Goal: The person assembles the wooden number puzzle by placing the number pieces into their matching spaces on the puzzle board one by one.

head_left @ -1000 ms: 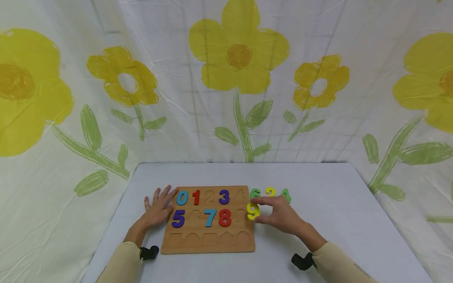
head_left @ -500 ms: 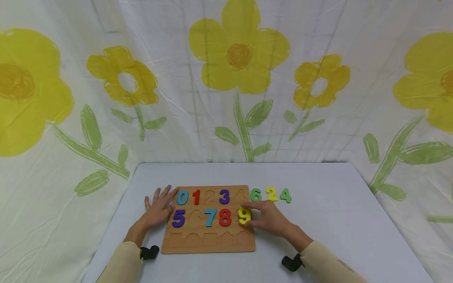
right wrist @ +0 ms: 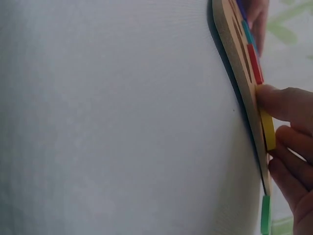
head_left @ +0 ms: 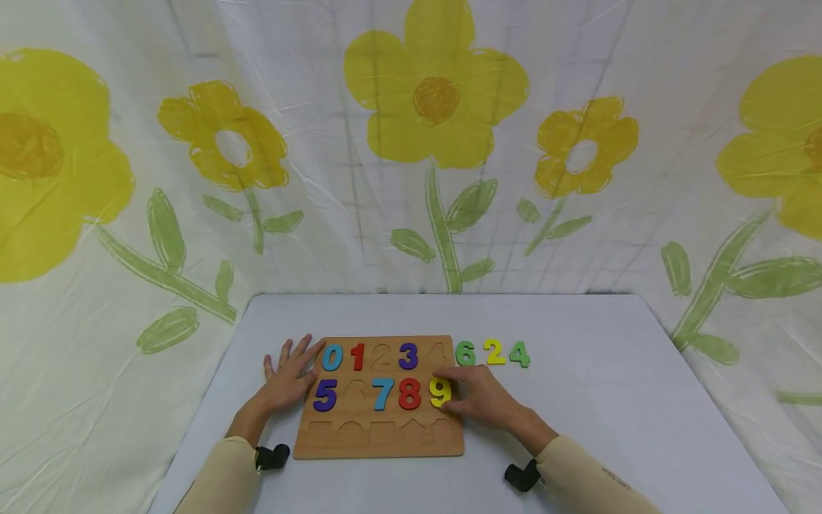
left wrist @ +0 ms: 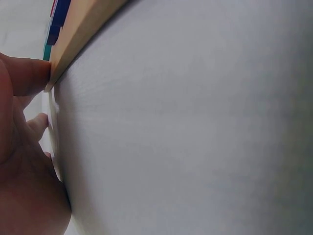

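My right hand (head_left: pixel 485 400) pinches a yellow number 9 (head_left: pixel 440 392) between thumb and index finger. The 9 lies at the right end of the middle row of a wooden number puzzle board (head_left: pixel 379 450). In the right wrist view the yellow piece (right wrist: pixel 267 128) sits flat against the board's top, standing proud of it; whether it is fully seated I cannot tell. My left hand (head_left: pixel 284 389) rests at the board's left edge with fingers spread, its thumb (left wrist: pixel 32 76) touching the edge. A blue 0 (head_left: pixel 332 358), red 1 (head_left: pixel 357 357), purple 3 (head_left: pixel 407 356), purple 5 (head_left: pixel 325 395), blue 7 (head_left: pixel 382 394) and red 8 (head_left: pixel 409 394) are in the board.
Right of the board's far corner lie a green 6 (head_left: pixel 465 353), a yellow 2 (head_left: pixel 494 352) and a green 4 (head_left: pixel 519 354) on the white table (head_left: pixel 610 400). A flowered curtain (head_left: pixel 308 235) hangs behind the table.
The right hand has moved left from the board's right edge, carrying the yellow 9 to the spot beside the red 8. The left hand holds its place.
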`<action>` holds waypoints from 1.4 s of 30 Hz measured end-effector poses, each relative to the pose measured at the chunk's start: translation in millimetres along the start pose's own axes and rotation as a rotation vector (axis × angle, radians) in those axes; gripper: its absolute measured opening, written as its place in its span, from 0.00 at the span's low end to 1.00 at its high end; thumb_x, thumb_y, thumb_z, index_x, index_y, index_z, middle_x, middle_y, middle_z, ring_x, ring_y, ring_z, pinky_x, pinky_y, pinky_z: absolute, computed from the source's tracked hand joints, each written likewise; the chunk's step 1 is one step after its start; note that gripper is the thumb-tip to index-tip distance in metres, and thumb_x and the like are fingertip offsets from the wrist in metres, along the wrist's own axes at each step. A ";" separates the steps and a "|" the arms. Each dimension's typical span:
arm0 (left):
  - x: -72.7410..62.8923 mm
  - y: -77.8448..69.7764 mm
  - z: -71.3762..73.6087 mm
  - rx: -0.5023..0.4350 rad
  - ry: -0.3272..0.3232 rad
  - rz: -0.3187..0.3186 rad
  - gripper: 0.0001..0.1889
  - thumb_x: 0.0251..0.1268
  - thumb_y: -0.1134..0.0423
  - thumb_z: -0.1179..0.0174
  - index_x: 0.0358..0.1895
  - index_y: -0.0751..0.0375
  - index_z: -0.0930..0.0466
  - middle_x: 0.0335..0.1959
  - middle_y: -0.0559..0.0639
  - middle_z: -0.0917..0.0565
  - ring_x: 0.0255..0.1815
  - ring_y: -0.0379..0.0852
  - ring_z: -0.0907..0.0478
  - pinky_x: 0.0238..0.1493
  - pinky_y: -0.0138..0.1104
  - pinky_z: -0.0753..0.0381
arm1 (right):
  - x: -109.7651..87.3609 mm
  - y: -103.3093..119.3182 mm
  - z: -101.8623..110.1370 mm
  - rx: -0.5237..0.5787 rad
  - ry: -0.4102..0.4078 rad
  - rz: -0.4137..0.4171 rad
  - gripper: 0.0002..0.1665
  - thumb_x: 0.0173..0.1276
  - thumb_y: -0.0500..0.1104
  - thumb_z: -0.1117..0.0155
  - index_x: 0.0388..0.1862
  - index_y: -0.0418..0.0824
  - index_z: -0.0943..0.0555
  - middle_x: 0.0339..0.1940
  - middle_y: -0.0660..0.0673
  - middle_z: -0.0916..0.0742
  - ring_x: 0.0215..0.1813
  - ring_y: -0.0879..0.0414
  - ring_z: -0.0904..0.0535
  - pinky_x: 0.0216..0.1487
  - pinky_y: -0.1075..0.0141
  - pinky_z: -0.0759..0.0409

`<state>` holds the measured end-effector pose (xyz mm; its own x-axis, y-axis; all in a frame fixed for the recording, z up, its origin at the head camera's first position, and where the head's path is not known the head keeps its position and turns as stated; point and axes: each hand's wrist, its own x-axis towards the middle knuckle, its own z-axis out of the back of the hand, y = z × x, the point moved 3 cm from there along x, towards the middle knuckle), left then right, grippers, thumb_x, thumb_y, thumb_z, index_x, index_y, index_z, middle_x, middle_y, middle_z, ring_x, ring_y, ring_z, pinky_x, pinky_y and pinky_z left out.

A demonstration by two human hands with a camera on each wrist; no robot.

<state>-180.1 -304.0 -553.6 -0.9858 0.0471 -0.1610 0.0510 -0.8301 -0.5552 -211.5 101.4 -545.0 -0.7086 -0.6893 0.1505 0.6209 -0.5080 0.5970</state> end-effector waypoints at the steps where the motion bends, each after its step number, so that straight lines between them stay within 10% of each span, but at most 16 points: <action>1: 0.2 -0.1 0.1 -0.002 0.001 0.000 0.35 0.85 0.63 0.49 0.89 0.56 0.44 0.92 0.68 0.56 0.89 0.79 0.74 0.75 0.78 0.87 | 0.4 -0.5 -1.0 -0.003 0.000 0.003 0.35 0.66 0.47 0.15 0.70 0.42 0.14 0.67 0.48 0.09 0.68 0.52 0.12 0.69 0.52 0.14; 24: -0.6 -1.4 0.9 -0.004 -0.011 -0.006 0.35 0.84 0.64 0.49 0.89 0.56 0.44 0.91 0.69 0.55 0.89 0.80 0.73 0.75 0.78 0.86 | -4.2 2.8 5.6 -0.007 -0.019 -0.021 0.38 0.64 0.45 0.14 0.72 0.41 0.16 0.69 0.49 0.10 0.69 0.52 0.12 0.69 0.52 0.15; 34: -2.0 -2.2 0.5 -0.017 -0.011 -0.009 0.35 0.84 0.64 0.48 0.89 0.56 0.43 0.91 0.69 0.55 0.89 0.80 0.74 0.75 0.78 0.87 | -24.6 -14.0 32.7 0.184 0.026 -0.019 0.36 0.67 0.48 0.16 0.73 0.47 0.15 0.69 0.55 0.11 0.69 0.51 0.12 0.69 0.48 0.14; 42: -2.4 -1.2 0.2 -0.023 -0.041 -0.032 0.34 0.82 0.65 0.47 0.88 0.57 0.40 0.91 0.70 0.53 0.89 0.81 0.71 0.74 0.79 0.86 | -41.7 -33.3 67.7 0.334 0.037 -0.044 0.36 0.66 0.44 0.16 0.73 0.40 0.16 0.69 0.41 0.10 0.71 0.45 0.13 0.71 0.40 0.18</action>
<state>-177.9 -303.2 -552.4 -0.9927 0.0500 -0.1097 0.0228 -0.8155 -0.5783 -225.4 182.0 -517.8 -0.7160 -0.6918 0.0935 0.4411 -0.3445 0.8287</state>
